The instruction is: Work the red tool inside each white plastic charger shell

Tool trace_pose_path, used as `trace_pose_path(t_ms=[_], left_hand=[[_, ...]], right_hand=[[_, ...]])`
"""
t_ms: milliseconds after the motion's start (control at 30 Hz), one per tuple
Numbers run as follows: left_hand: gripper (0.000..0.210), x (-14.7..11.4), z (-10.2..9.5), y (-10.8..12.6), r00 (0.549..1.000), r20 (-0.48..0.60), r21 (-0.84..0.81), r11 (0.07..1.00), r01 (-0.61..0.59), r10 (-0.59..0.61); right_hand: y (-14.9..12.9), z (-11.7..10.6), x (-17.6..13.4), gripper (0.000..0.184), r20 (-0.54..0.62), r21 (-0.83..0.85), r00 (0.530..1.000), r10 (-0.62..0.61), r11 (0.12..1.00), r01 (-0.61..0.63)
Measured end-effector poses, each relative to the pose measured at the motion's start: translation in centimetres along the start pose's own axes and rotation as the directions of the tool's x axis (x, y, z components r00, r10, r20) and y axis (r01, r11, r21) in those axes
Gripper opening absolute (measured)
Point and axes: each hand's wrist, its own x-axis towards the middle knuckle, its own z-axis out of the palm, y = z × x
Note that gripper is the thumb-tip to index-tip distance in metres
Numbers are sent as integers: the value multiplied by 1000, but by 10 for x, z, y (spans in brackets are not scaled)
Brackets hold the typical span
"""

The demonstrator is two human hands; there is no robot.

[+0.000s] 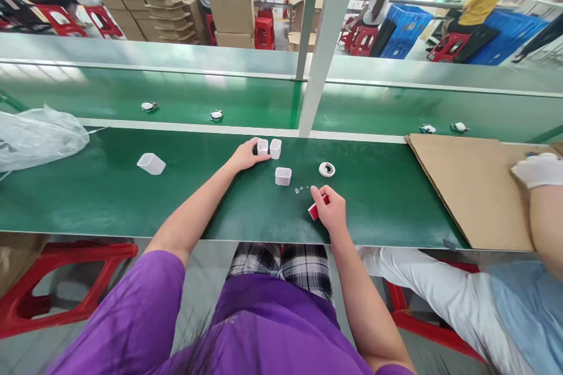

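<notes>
My left hand is closed around a small white plastic cup at the back of the green bench. Beside that cup stands a second white cup. Nearer to me is a third white cup, with several tiny pale pieces scattered to its right. In my right hand, the fingers wrap a small flat red object with a white edge; its kind I cannot make out. Just beyond that hand lies a round white part with a dark centre.
A white container lies tilted on the left, near a clear plastic bag. Cardboard sheets cover the right side, where a co-worker's gloved hand rests. Small white parts sit on the conveyor belt behind a white post.
</notes>
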Motion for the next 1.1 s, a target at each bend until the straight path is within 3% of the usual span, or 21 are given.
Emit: trace_pose_path(t_ms=[100,167,267,367,500,633,700,767,833,900,967,1033,1100], left_hand=[[45,-39,-9,8,999,-19,-58,997,-45,44],[42,-73,-7,17,997,25,-81,994,-76,78],[38,-118,14,30,997,44,-84,995,-54,58],[39,-141,45,39,996,84,-185,983,-18,34],[41,-144,77,40,993,109,-263,965,-11,41],[47,-139,88,36,991,101,-232,971,-64,90],[44,-140,87,35,990,79,-218,971,-101,120],[38,-142,87,35,986,69,-215,967,-135,153],[33,-145,87,36,986,57,-224,964,-141,158],[31,-145,88,37,991,36,-238,964,-117,129],[33,-143,88,36,994,39,-244,966,-86,98],[40,-141,89,34,993,69,-232,970,-77,96],[43,-139,89,31,992,78,-229,970,-79,99]], right_hand=[[-3,-1,0,52,-34,4,999,-14,1000,14],[-5,0,1,52,-31,23,999,-38,999,38],[-11,2,2,53,35,91,998,-50,995,46],[-24,5,-2,53,113,176,992,-51,984,31],[-51,12,-15,51,122,175,979,-164,974,142],[-64,26,-15,47,48,-66,967,-252,965,255],[-59,31,-6,48,95,-93,977,-192,975,201],[-50,31,6,50,143,-54,988,-55,997,63],[-43,27,14,51,141,50,987,70,996,-78],[-43,22,13,52,128,173,988,90,979,-112],[-48,20,5,51,106,198,994,-21,980,0],[-56,24,-5,48,45,110,985,-167,981,161],[-60,31,-11,45,9,29,969,-248,968,248]])
